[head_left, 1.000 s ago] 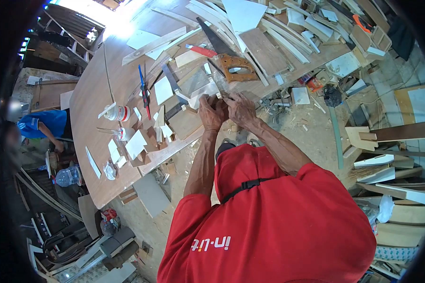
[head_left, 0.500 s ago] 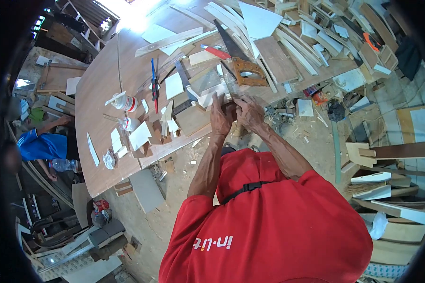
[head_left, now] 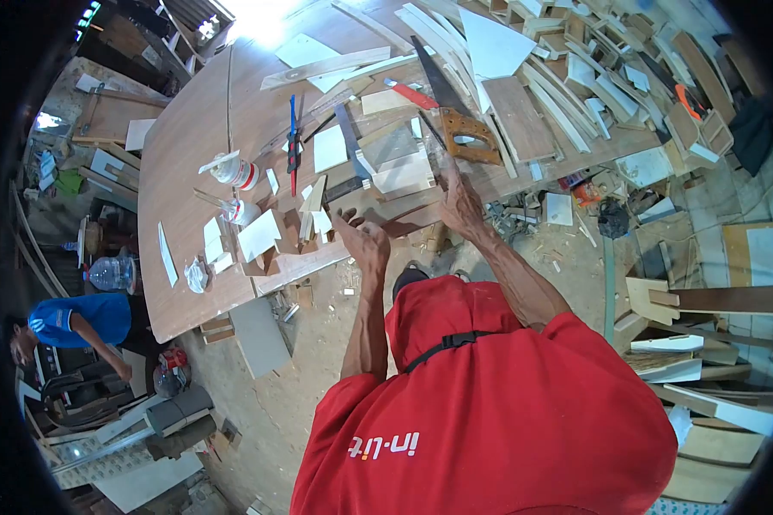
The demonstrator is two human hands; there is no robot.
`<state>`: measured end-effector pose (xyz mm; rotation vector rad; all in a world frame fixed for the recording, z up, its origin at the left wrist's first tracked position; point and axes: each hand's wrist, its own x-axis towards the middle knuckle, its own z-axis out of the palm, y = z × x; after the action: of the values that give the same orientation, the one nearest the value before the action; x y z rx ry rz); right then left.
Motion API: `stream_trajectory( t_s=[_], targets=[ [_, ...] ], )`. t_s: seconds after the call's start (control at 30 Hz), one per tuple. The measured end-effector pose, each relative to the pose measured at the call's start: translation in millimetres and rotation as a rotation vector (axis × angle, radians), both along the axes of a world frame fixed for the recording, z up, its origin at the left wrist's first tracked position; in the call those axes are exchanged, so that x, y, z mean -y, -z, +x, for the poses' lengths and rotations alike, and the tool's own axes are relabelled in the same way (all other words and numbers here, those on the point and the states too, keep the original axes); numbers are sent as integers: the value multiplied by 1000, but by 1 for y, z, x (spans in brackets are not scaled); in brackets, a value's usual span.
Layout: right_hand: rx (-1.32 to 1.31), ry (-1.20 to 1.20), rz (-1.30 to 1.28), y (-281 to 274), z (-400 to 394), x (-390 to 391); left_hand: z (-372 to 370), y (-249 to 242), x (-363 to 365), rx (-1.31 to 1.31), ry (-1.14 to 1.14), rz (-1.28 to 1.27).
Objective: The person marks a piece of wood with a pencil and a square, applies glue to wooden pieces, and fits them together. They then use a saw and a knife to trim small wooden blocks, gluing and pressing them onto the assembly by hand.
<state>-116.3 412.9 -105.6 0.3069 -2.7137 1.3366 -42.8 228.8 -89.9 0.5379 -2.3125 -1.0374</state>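
My left hand (head_left: 366, 241) hovers at the near table edge, fingers loosely spread and holding nothing. Just beyond its fingertips lie a dark-handled try square (head_left: 345, 189) and small wood offcuts (head_left: 312, 208). My right hand (head_left: 462, 204) reaches over the edge with fingers stretched forward, fingertips right beside a pale wooden piece (head_left: 405, 174). That piece lies on the table between my hands, against a greyish flat panel (head_left: 390, 144). Past the right fingertips is a handsaw (head_left: 470, 137) with a wooden handle. A red-handled tool (head_left: 412, 93) lies alongside its blade.
Two white glue containers (head_left: 234, 172) stand on the table (head_left: 176, 257) at left, near a thin blue-and-red tool (head_left: 294, 146). Wood strips and offcuts (head_left: 567, 94) crowd the far right. A person in a blue shirt (head_left: 82, 322) is at left. Boards (head_left: 721, 300) are stacked at right.
My hands were together over the pale wooden piece and have come apart, the left moving left and back. The person in blue now leans lower, nearer the floor items.
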Motion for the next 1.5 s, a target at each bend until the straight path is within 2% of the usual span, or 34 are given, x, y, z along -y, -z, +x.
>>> stream_trajectory(
  t_s=[0.07,0.1,0.17,0.2,0.3,0.33,0.37,0.43,0.47,0.5,0.53,0.6,0.63,0.7,0.83,0.9,0.93,1.03,1.1,1.17,1.2,1.27,1.4,1.5],
  targets=[
    [83,15,21,-1,-7,2,-3,-16,5,-29,-31,220],
    [81,17,21,-6,-11,2,-5,-32,5,-31,-29,220],
    [180,-19,-22,-16,-12,1,-1,-72,2,-281,-2,222],
    [184,-18,-20,-13,-16,1,2,-95,1,-277,-3,223],
    [141,-9,30,-8,-20,2,15,-168,2,-553,295,425],
    [143,-25,-2,-18,-19,2,22,-195,-2,-637,365,414],
    [145,-41,-33,-23,-18,1,28,-216,1,-636,355,241],
    [131,-42,-77,-4,-24,1,35,-250,-1,-881,406,145],
    [115,-46,-124,3,-25,1,42,-270,15,-907,577,-56],
    [119,-50,-122,4,-22,0,46,-286,-1,-1038,477,-31],
    [46,-6,-115,3,-18,0,69,-304,12,-886,583,-2],
    [-23,29,-103,1,-9,-1,74,-320,-7,-1128,436,94],
    [-78,64,-81,-1,-4,-2,80,-331,0,-1053,595,-91],
    [-132,88,-61,-12,3,-1,81,-336,-4,-1076,439,-243],
    [-229,77,-6,-30,6,4,73,-331,2,-1137,393,-126],
    [-230,84,2,-35,0,3,77,-331,18,-1101,511,-86],
    [-231,105,-16,-39,-2,5,81,-337,27,-919,704,-98],
    [-149,109,-102,-47,-12,11,80,-352,42,-830,818,-44],
    [-199,151,-23,-45,-23,7,67,-352,39,-789,813,-51],
    [-195,162,-61,-42,-31,3,49,-342,29,-1212,121,-81],
    [-155,187,-54,-46,-33,3,52,-340,40,-1197,115,-87],
    [-139,220,-40,-44,-40,2,57,-340,65,-1075,642,13],
    [-101,200,-37,-49,-41,7,52,-334,81,-1026,559,14],
    [-8,265,-175,-49,-43,14,53,-343,88,-971,444,64]
  ],
)
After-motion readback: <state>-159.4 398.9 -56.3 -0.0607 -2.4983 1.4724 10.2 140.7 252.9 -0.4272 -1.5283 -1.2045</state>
